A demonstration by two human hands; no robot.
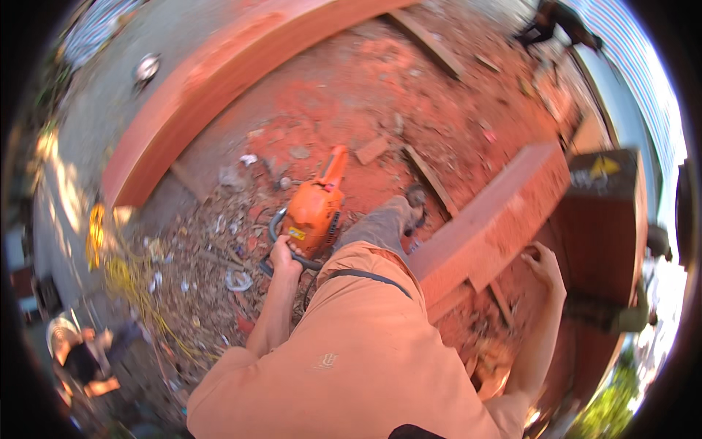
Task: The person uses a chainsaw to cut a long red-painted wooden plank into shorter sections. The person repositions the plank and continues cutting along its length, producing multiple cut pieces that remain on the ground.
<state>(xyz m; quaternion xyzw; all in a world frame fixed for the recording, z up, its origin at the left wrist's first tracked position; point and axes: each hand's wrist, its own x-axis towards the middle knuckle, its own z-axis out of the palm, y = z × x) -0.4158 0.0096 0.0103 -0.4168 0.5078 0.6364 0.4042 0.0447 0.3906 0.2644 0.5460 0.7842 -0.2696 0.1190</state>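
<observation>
My loose orange fabric shirt (365,351) fills the space nearest the camera, a dark narrow band (369,276) crossing it near the hem. Beyond it, in front of me and a little to my left, is a bulky orange power tool (313,212) with a dark curved tubular handle (276,223), a tapering orange section at its far end and a small yellow label on its casing. My left grip (284,256) is closed around that handle near the tool's lower end. My right grip (542,265) is partly open, fingers bent and holding nothing, just beside a thick red squared timber beam (490,216); I cannot tell whether it touches.

I cannot make out any cutting part on the tool, and the undersides of my left fingers are hidden. My grey-trousered leg (376,225) is partly covered by the shirt. Another long red timber beam (194,95), bent by the lens, is cut off at the top edge. A person (559,25) at the upper right and another person (84,358) at the lower left are small and blurred.

The ground (307,102) is outdoor earth, coated in reddish dust and strewn with chips, leaves and pale scraps. Yellow cord (95,234) lies at the left; a striped sheet (636,44) hangs at the upper right.
</observation>
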